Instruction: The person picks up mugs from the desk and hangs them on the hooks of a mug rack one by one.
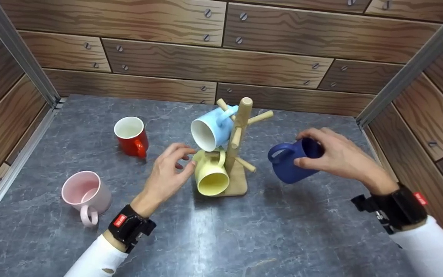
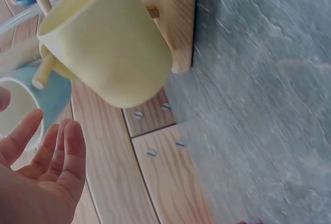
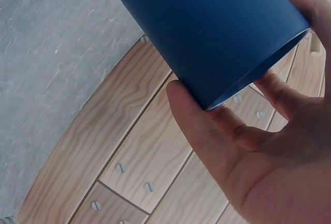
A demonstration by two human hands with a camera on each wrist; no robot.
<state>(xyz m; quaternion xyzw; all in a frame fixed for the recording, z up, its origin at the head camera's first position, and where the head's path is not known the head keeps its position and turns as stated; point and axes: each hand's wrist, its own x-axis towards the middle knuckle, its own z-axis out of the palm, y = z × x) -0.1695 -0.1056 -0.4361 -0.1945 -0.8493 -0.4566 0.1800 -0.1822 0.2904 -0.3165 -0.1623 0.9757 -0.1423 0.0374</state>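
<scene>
My right hand (image 1: pixel 338 156) grips a dark blue mug (image 1: pixel 291 172) at its rim, thumb and fingers on opposite sides. The mug is tilted and held above the table, its handle pointing left toward the wooden mug tree (image 1: pixel 243 115). On the tree's left side a light blue mug (image 1: pixel 221 127) hangs from an upper peg, and below it a yellow mug (image 1: pixel 207 167) hangs with its mouth toward me. Beside these two is my left hand (image 1: pixel 164 173), fingers loosely bent and holding nothing. The left wrist view shows its fingers (image 2: pixel 74 146) apart from the yellow mug.
A red mug (image 1: pixel 132 143) with a white inside stands upright at the back left. Nearer on the left stands a pink mug (image 1: pixel 100 198). Bare pegs (image 1: pixel 260 117) stick out on the tree's right side. Wood-patterned walls (image 1: pixel 167 61) enclose the grey table (image 1: pixel 237 238).
</scene>
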